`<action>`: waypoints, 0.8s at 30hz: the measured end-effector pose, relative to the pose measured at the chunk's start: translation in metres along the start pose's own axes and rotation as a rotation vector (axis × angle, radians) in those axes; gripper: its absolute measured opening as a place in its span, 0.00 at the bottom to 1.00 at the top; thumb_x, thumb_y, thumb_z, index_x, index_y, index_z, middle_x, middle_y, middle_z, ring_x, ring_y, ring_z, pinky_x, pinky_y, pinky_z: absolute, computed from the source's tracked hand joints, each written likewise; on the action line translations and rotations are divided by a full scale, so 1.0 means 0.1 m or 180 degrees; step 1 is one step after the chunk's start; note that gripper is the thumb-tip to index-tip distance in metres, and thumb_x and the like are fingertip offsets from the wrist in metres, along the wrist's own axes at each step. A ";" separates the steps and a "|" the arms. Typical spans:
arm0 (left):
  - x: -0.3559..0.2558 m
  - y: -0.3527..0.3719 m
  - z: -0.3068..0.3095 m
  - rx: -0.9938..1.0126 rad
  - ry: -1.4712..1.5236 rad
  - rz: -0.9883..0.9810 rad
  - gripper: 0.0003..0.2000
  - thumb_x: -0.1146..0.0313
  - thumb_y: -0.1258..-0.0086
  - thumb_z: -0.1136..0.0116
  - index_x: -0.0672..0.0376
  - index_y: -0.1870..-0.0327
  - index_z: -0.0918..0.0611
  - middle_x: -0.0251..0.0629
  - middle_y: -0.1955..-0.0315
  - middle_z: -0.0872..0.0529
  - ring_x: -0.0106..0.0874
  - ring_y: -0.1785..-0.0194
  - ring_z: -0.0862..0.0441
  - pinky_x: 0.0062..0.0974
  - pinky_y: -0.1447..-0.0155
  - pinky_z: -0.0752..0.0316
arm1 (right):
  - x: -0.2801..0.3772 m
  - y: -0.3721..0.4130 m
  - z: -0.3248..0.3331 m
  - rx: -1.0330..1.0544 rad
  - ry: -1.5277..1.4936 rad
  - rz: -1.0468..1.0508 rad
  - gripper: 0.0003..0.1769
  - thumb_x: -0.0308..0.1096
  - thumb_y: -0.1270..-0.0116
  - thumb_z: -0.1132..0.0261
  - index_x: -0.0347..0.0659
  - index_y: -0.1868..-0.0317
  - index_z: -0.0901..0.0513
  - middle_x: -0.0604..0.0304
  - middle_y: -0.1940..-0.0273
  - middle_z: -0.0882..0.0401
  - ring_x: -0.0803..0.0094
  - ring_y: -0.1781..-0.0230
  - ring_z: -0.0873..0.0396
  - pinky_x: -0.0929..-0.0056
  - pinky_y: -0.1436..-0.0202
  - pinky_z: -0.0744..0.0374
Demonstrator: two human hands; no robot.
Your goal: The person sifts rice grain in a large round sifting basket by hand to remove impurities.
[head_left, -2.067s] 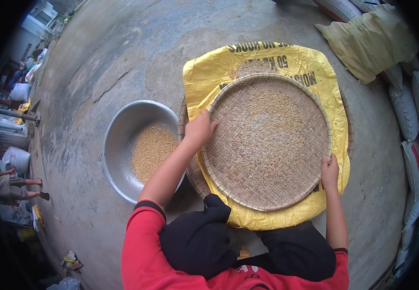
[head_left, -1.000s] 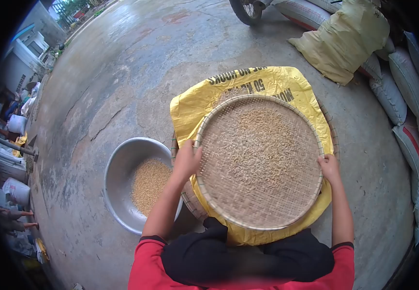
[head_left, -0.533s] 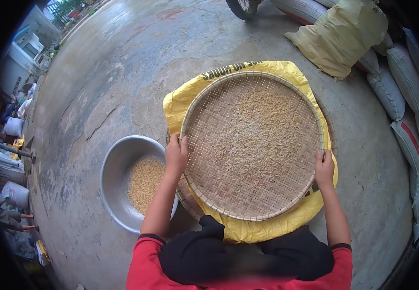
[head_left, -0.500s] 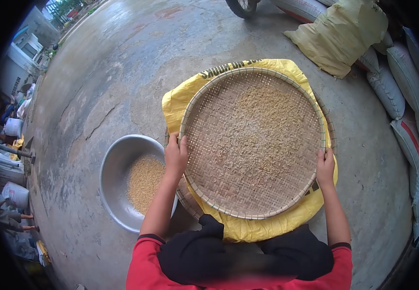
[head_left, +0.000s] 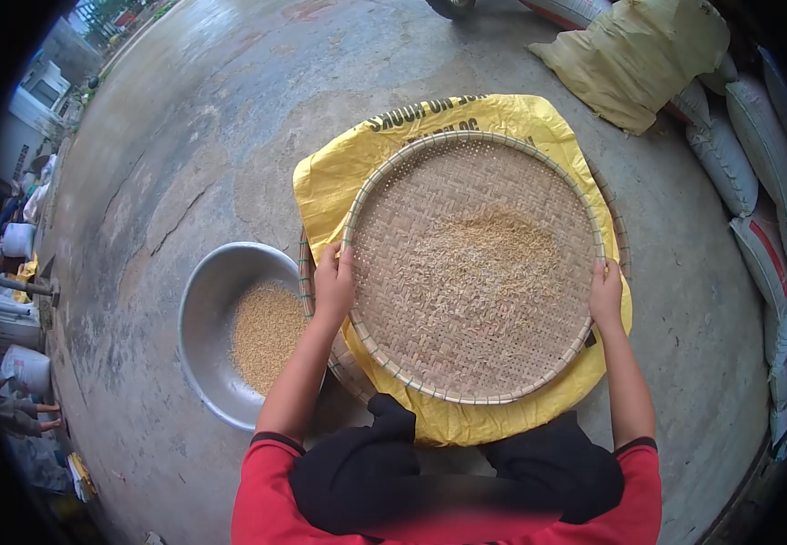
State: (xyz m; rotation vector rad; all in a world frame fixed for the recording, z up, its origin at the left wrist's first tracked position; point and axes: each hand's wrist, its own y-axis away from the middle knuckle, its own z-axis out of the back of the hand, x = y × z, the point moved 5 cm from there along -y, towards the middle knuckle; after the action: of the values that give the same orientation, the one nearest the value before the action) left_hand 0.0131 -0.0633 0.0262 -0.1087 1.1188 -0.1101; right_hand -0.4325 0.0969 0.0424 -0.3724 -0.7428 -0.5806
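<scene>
A round woven bamboo sieve [head_left: 393,213] is gripped at its rim by both hands: the left hand [head_left: 332,286] is closed on the left edge, the right hand [head_left: 606,292] on the right edge. Loose paddy grain [head_left: 493,259] is gathered near its middle. The sieve is held over a yellow sack [head_left: 334,177] spread on the concrete floor [head_left: 184,136]. Just beside the left forearm is a metal basin [head_left: 201,300], partly filled with kernels [head_left: 266,331]. Filled sacks [head_left: 761,145] are stacked along the right, well apart.

Round woven bamboo sieve [head_left: 393,213], approx. level, over centre of yellow sack [head_left: 330,182]. Grain [head_left: 493,254]: thin layer, bunched mid-sieve, slightly rt of centre.
</scene>
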 end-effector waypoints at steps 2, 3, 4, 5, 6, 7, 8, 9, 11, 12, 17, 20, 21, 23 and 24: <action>0.10 0.02 0.02 -0.0119 0.0196 0.0066 0.14 0.62 0.28 0.54 0.64 0.51 0.27 0.33 0.77 0.23 0.22 0.74 0.29 0.23 0.69 0.33 | -0.01 -0.08 -0.04 0.0023 0.0027 -0.0025 0.18 0.40 0.28 0.52 0.32 0.52 0.30 0.43 0.64 0.24 0.54 0.63 0.25 0.63 0.57 0.28; 0.07 0.05 0.05 -0.0218 0.0393 0.0189 0.14 0.62 0.28 0.53 0.64 0.51 0.27 0.32 0.77 0.23 0.20 0.74 0.30 0.21 0.70 0.34 | 0.05 -0.06 0.00 -0.0227 -0.0023 0.0110 0.17 0.40 0.28 0.52 0.32 0.52 0.30 0.43 0.64 0.24 0.54 0.63 0.25 0.63 0.57 0.28; -0.02 0.08 0.06 -0.0095 0.0344 0.0323 0.15 0.63 0.28 0.53 0.65 0.49 0.27 0.30 0.77 0.23 0.17 0.74 0.31 0.19 0.70 0.35 | 0.08 -0.01 0.03 -0.0466 -0.0064 0.0237 0.17 0.39 0.28 0.52 0.32 0.53 0.30 0.43 0.65 0.24 0.53 0.63 0.25 0.63 0.57 0.28; 0.01 0.08 0.04 -0.0089 0.0340 0.0340 0.15 0.63 0.28 0.53 0.65 0.49 0.27 0.30 0.77 0.23 0.17 0.74 0.31 0.19 0.70 0.35 | 0.04 -0.01 0.03 -0.0453 -0.0056 0.0227 0.17 0.39 0.28 0.52 0.32 0.53 0.30 0.43 0.65 0.24 0.53 0.63 0.25 0.63 0.57 0.28; 0.01 0.05 0.01 -0.0100 0.0258 0.0198 0.15 0.63 0.28 0.53 0.65 0.48 0.27 0.30 0.77 0.24 0.18 0.75 0.31 0.19 0.71 0.35 | 0.00 -0.05 0.00 -0.0256 0.0016 0.0142 0.16 0.39 0.28 0.52 0.32 0.53 0.30 0.43 0.65 0.24 0.53 0.63 0.25 0.63 0.58 0.28; -0.01 0.01 0.00 -0.0122 0.0175 0.0041 0.16 0.63 0.28 0.53 0.65 0.48 0.27 0.30 0.78 0.24 0.18 0.76 0.31 0.19 0.71 0.35 | -0.02 -0.09 -0.04 -0.0069 0.0075 0.0069 0.16 0.39 0.28 0.52 0.33 0.53 0.30 0.43 0.65 0.24 0.52 0.63 0.25 0.63 0.58 0.28; 0.02 0.02 0.01 -0.0048 0.0273 0.0208 0.16 0.64 0.28 0.53 0.66 0.47 0.28 0.30 0.78 0.25 0.18 0.76 0.31 0.19 0.71 0.35 | -0.03 -0.09 -0.04 -0.0061 0.0063 0.0070 0.16 0.39 0.28 0.52 0.33 0.53 0.30 0.43 0.65 0.24 0.52 0.63 0.25 0.63 0.58 0.28; -0.01 0.05 0.02 -0.0055 0.0276 0.0210 0.16 0.64 0.28 0.53 0.66 0.47 0.28 0.30 0.78 0.25 0.18 0.76 0.31 0.19 0.71 0.35 | 0.02 -0.07 0.00 -0.0107 0.0055 0.0013 0.16 0.39 0.28 0.52 0.33 0.53 0.30 0.43 0.65 0.24 0.52 0.63 0.25 0.63 0.58 0.28; -0.04 0.11 -0.03 -0.0045 0.0202 0.0312 0.15 0.64 0.28 0.53 0.65 0.48 0.27 0.31 0.79 0.25 0.20 0.76 0.30 0.20 0.71 0.35 | -0.04 -0.16 0.06 -0.0163 0.0060 -0.0049 0.15 0.39 0.28 0.51 0.33 0.54 0.30 0.43 0.65 0.24 0.52 0.63 0.25 0.63 0.58 0.28; -0.15 0.11 -0.16 -0.0139 0.0443 -0.0001 0.14 0.64 0.28 0.53 0.65 0.50 0.27 0.33 0.78 0.24 0.20 0.76 0.30 0.21 0.71 0.35 | -0.21 -0.37 0.09 -0.0132 0.0116 -0.0093 0.15 0.39 0.29 0.51 0.33 0.54 0.31 0.43 0.65 0.25 0.52 0.63 0.25 0.62 0.59 0.28; -0.16 -0.36 -0.03 0.0046 -0.0211 0.0371 0.15 0.63 0.29 0.53 0.65 0.49 0.27 0.46 0.71 0.18 0.36 0.70 0.21 0.32 0.64 0.29 | 0.09 -0.31 0.16 -0.0449 0.0171 0.0155 0.16 0.41 0.29 0.51 0.33 0.57 0.30 0.43 0.67 0.25 0.53 0.67 0.26 0.61 0.61 0.29; -0.30 -0.11 -0.05 0.0138 -0.0487 0.0431 0.16 0.63 0.28 0.56 0.65 0.47 0.28 0.51 0.67 0.19 0.38 0.64 0.19 0.34 0.58 0.27 | 0.06 -0.32 0.02 0.0174 0.0293 0.0229 0.17 0.41 0.29 0.51 0.32 0.59 0.29 0.45 0.69 0.24 0.53 0.67 0.24 0.61 0.62 0.27; -0.42 0.06 -0.11 0.0251 -0.0691 0.0556 0.16 0.64 0.28 0.56 0.65 0.47 0.28 0.52 0.65 0.18 0.39 0.61 0.19 0.35 0.56 0.27 | -0.11 -0.36 0.08 0.0207 0.0297 0.0187 0.17 0.41 0.29 0.51 0.32 0.59 0.29 0.45 0.69 0.24 0.53 0.67 0.24 0.61 0.62 0.27; -0.33 0.06 -0.13 0.0210 -0.0797 -0.0010 0.16 0.64 0.28 0.57 0.65 0.45 0.29 0.53 0.64 0.18 0.42 0.60 0.19 0.36 0.54 0.27 | -0.33 -0.55 0.10 0.0319 0.0290 -0.0304 0.17 0.41 0.30 0.50 0.31 0.58 0.29 0.44 0.67 0.23 0.54 0.65 0.23 0.62 0.61 0.27; -0.23 -0.06 0.00 0.0265 -0.0788 0.0251 0.16 0.65 0.29 0.56 0.65 0.45 0.30 0.54 0.64 0.19 0.44 0.59 0.19 0.37 0.54 0.27 | -0.21 -0.40 0.05 0.0208 0.0426 -0.0090 0.18 0.41 0.30 0.50 0.31 0.57 0.29 0.42 0.66 0.23 0.51 0.64 0.23 0.60 0.60 0.27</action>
State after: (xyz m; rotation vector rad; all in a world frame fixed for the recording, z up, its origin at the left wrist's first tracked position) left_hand 0.0029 -0.0657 0.0472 -0.0030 0.8690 -0.0704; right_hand -0.4721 0.0760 0.0348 -0.2602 -0.6378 -0.6005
